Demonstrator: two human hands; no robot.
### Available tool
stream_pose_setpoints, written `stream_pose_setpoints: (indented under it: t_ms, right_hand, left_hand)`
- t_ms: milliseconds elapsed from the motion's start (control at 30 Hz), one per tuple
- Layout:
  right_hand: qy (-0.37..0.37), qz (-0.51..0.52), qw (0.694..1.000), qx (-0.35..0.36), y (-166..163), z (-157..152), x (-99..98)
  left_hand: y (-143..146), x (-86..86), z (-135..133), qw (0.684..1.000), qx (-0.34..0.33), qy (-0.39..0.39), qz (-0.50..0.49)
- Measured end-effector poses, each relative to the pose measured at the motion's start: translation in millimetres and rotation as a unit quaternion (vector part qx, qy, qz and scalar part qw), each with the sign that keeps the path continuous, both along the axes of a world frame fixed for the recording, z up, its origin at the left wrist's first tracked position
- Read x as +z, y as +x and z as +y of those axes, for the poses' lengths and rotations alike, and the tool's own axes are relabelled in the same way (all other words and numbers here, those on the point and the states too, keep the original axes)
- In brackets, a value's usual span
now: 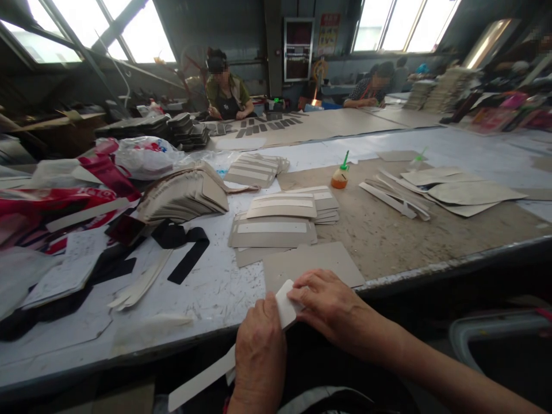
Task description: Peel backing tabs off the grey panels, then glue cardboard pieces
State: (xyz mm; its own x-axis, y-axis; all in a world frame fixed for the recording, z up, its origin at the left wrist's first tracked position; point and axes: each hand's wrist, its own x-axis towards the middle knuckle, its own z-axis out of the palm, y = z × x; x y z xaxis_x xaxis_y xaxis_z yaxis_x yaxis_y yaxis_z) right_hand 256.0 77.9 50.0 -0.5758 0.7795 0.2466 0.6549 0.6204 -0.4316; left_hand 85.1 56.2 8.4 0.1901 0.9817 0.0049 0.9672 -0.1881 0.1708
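Observation:
My left hand [262, 345] is closed round a long off-white strip [202, 376] that looks like card or thin leather. One end of it slants down past my wrist at the lower left. Its rounded upper end shows between my hands. There the fingers of my right hand [330, 302] are pinched together on the edge; my fingers hide part of that end. Just beyond, a flat grey-beige panel [317, 261] lies at the table's front edge. Behind it are stacked panels [276, 230] with pale strips lying across them.
A glue bottle [338, 179] with a green nozzle stands upright past the stacks. Loose strips [388, 198] and curved pale sheets [466, 190] lie to the right. On the left are a fanned pile of panels [185, 198], black straps [192, 253] and plastic bags [142, 156]. Two people work farther back.

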Motion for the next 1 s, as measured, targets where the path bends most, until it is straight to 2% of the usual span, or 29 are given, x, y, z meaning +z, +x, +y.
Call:
stream_pose_setpoints:
  t_ms: [133, 233, 300, 367, 467, 533, 700, 900, 1000]
  right_hand:
    - [0.006, 0.049, 0.998, 0.03, -8, -1, -5.6]
    - [0.004, 0.091, 0.995, 0.046, -13, 0, -7.5]
    - [-0.029, 0.134, 0.989, 0.051, -12, 3, -4.8]
    - [-0.083, 0.205, 0.975, 0.004, -7, 8, 0.5]
    - [-0.181, 0.314, 0.922, -0.134, 6, 17, 7.5]
    - [-0.237, 0.353, 0.889, -0.173, 12, 22, 7.9]
    - [-0.33, 0.424, 0.828, -0.162, 5, 27, -3.7]
    - [-0.407, 0.435, 0.788, -0.158, -8, 33, -14.1]
    - [-0.462, 0.484, 0.731, -0.136, -16, 32, -16.3]
  left_hand:
    - [-1, -5.0, -3, 0.997, 0.005, -0.001, -0.075]
    - [-1, -3.9, -3, 0.981, -0.015, -0.048, -0.186]
    - [-2, -0.6, 0, 0.953, -0.041, -0.106, -0.281]
    - [-6, 2.8, 3, 0.91, -0.061, -0.17, -0.372]
    - [-15, 3.4, 7, 0.863, -0.052, -0.234, -0.446]
    - [-18, 0.2, 8, 0.845, -0.041, -0.256, -0.467]
    - [-15, -7.8, 6, 0.805, -0.053, -0.306, -0.505]
    - [-10, -6.4, 5, 0.791, -0.113, -0.351, -0.488]
    - [-3, -8.2, 5, 0.792, -0.112, -0.354, -0.485]
